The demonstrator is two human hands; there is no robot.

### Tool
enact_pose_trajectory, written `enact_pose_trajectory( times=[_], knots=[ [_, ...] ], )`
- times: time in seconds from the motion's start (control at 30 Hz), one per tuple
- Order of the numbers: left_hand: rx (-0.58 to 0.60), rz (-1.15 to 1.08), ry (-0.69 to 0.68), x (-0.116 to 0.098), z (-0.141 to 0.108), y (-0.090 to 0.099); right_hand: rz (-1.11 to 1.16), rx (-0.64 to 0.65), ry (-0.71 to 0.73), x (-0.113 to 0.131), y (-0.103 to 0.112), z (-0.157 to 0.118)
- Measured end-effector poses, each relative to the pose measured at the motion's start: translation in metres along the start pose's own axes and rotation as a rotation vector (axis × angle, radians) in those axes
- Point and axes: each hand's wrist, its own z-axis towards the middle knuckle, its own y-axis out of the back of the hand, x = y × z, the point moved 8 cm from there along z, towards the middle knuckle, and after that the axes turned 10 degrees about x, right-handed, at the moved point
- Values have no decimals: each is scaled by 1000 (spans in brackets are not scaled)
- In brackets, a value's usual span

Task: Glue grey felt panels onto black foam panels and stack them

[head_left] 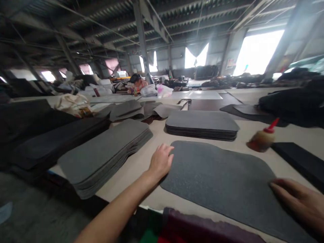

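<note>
A dark grey sheet with rounded corners lies on the pale table in front of me. At its left edge is my left hand, palm down, thumb and forefinger apart. My right hand, slightly blurred, has its fingers and thumb closed at the right edge of the sheet. Just behind the sheet sits a neat stack of similar grey pieces. Another, taller stack stands to the left of my left hand. A squeeze bottle with a red nozzle is beyond the sheet, on the right.
A long black block lies at the right. Dark sheets are piled at the far left. Loose grey pieces and a cream cloth bag lie further back. A person is at the far tables. The table's front edge is close to me.
</note>
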Motion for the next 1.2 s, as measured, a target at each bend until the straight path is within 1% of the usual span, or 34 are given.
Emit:
enact_pose_trajectory(
  times=[0.07,0.13,0.2,0.23,0.33,0.4,0.47,0.53,0.6,0.67,0.73,0.8,0.87,0.93,1.0,1.07,1.13,1.2],
  knots=[
    [54,11,-103,-23,6,-4,34,67,-78,9,-1,-2],
    [124,16,-209,-43,13,-14,21,82,-89,24,1,-5],
    [181,25,-290,-54,19,-27,-14,86,-70,34,3,-6],
    [197,32,-311,-56,23,-33,-24,92,-59,37,2,-7],
    [209,59,-305,-50,30,-50,-40,109,-39,35,-1,-8],
    [199,80,-273,-42,33,-57,-43,106,-36,33,0,-9],
    [193,99,-250,-37,32,-61,-43,79,-53,34,5,-10],
    [197,116,-238,-35,31,-63,-60,39,-42,45,13,-9],
    [209,134,-226,-33,31,-65,-115,52,25,63,13,-5],
    [229,154,-207,-31,31,-67,-198,139,138,83,2,1],
    [249,172,-183,-29,32,-69,-294,226,196,89,-16,5],
    [262,188,-161,-26,32,-70,-386,261,170,80,-32,9],
    [266,199,-146,-25,33,-71,-455,257,113,65,-42,10],
    [268,206,-139,-25,32,-71,-493,254,88,58,-45,11],
    [268,210,-137,-25,32,-72,-515,267,61,61,-42,13],
    [269,213,-138,-26,33,-72,-512,282,85,78,-37,17],
    [266,219,-138,-26,33,-73,-476,290,209,105,-35,22],
    [263,225,-137,-25,33,-73,-436,325,349,126,-41,27]
  ],
)
